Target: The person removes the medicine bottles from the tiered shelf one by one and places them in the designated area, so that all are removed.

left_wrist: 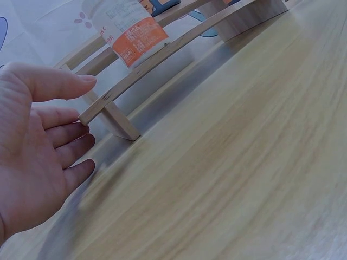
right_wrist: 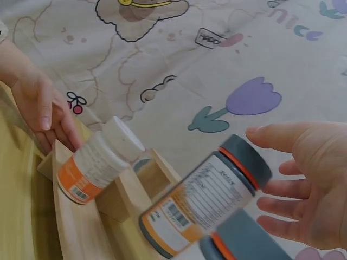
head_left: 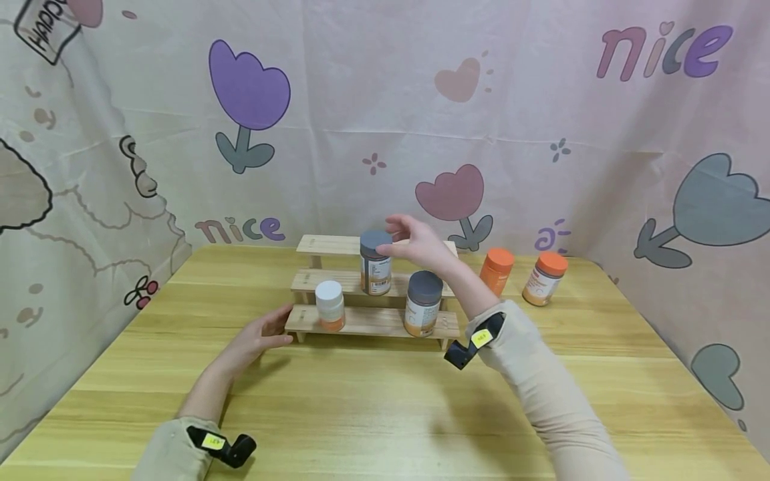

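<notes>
While the left hand (head_left: 255, 344) is at the end of the wooden shelf (head_left: 373, 319), the right hand (head_left: 419, 242) is beside a grey lid (head_left: 375, 242)

Where the grey-lidded jar (head_left: 375, 267) stands upright on the middle step (head_left: 307, 279), the right hand is spread at its top: the thumb is right by the lid's edge, whether touching I cannot tell, and the fingers are held off it. To either side of this jar, a length of the step shows.

The left hand is spread as well, thumb apart from the fingers, with fingertips at the left end of the lowest step (head_left: 373, 323); contact there is unclear.

Near that step's front edge stand a white bottle (head_left: 329, 307) toward the left and a second jar (head_left: 423, 307) toward the right, with a wide gap between. Right of the shelf, an orange bottle (head_left: 498, 267) and an orange-lidded jar (head_left: 544, 280) stand slightly apart on the desk (head_left: 361, 407), near its far edge. A broad stretch of desk spreads in front of the shelf.
</notes>
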A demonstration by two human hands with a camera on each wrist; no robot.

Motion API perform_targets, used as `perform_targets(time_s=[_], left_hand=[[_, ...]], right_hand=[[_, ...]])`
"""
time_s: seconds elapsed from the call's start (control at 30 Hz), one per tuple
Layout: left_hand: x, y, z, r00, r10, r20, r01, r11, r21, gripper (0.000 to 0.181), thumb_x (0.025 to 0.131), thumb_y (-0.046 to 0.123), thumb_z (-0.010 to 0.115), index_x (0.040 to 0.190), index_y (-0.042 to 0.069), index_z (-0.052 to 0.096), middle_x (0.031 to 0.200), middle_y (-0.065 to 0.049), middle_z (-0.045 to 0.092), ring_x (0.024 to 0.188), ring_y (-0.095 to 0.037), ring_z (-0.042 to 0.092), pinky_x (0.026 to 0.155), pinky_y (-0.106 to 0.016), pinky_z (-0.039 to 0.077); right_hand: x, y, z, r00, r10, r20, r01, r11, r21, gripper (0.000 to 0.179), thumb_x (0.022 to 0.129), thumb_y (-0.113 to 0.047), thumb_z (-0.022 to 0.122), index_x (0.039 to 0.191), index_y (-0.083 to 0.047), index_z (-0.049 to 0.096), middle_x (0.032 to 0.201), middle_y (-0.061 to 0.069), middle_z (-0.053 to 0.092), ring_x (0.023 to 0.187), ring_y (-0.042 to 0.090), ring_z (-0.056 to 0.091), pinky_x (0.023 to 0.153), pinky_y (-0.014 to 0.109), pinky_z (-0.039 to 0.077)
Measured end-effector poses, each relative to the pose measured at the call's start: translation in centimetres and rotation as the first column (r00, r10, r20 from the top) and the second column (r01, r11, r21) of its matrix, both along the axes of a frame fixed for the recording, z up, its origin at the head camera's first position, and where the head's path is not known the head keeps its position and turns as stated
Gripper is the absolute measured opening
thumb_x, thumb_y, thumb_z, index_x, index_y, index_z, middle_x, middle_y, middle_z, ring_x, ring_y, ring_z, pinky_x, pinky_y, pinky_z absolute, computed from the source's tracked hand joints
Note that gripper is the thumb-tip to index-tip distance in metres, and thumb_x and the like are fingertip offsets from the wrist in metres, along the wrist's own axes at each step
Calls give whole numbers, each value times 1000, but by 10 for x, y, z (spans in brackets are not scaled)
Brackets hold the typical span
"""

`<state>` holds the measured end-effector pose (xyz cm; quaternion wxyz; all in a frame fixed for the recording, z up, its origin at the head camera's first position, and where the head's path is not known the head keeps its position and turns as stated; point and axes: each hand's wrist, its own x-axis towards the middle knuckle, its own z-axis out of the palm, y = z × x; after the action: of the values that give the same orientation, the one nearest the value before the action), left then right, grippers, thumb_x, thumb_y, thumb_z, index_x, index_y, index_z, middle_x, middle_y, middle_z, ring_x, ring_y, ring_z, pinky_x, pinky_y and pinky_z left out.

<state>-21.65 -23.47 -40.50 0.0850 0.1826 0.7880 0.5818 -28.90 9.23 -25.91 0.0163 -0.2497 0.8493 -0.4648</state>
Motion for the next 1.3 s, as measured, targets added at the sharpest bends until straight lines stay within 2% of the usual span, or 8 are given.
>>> perform_targets(time_s=[0.27, 0.43, 0.7, 0.97, 1.17, 1.3], left_hand=[[1, 0, 0, 1000, -20, -11, 20, 1000, 3, 70, 90, 6, 54, 142, -13, 12, 146, -32, 15, 132, -46, 18, 104, -53, 17], [1, 0, 0, 1000, -21, -8, 21, 1000, -2, 70, 90, 7, 54, 143, -13, 12, 146, -32, 15, 132, -46, 19, 104, -53, 18], [2, -1, 2, 999, -27, -27, 27, 1000, -5, 70, 89, 5, 54, 142, -14, 11, 145, -34, 15, 131, -49, 19, 104, -55, 19], [2, 0, 1, 999, -23, -26, 23, 1000, -19, 72, 89, 8, 55, 142, -13, 12, 145, -34, 16, 131, -48, 20, 104, -55, 20], [1, 0, 0, 1000, -17, -17, 17, 1000, -23, 72, 90, 9, 55, 143, -13, 12, 146, -33, 15, 132, -47, 20, 104, -51, 21], [1, 0, 0, 1000, -16, -8, 16, 1000, -5, 72, 90, 9, 55, 143, -12, 11, 146, -32, 15, 132, -47, 19, 104, -53, 19]], right_hand=[[-2, -12, -5, 999, -27, -23, 29, 994, 102, 65, 80, -26, 73, 135, -5, 44, 124, 13, 54, 111, 25, 50, 91, 36, 44], [-4, -15, -8, 999, -28, -33, 32, 994, 103, 59, 79, -24, 74, 129, -4, 49, 114, 9, 58, 105, 24, 52, 85, 34, 46], [-2, -18, -7, 995, -30, -93, 45, 987, 153, 53, 79, -25, 73, 123, -4, 54, 106, 8, 61, 95, 21, 57, 77, 32, 48], [2, -14, -10, 992, -57, -113, 73, 986, 148, 52, 79, -27, 73, 121, -3, 55, 106, 9, 61, 95, 21, 58, 77, 32, 49], [4, -7, -5, 990, -85, -114, 99, 987, 127, 54, 79, -29, 72, 123, -4, 54, 107, 8, 60, 97, 22, 57, 78, 34, 49], [4, 0, 2, 988, -101, -113, 110, 991, 75, 53, 79, -29, 72, 122, -5, 54, 105, 7, 59, 96, 22, 56, 75, 33, 48]])
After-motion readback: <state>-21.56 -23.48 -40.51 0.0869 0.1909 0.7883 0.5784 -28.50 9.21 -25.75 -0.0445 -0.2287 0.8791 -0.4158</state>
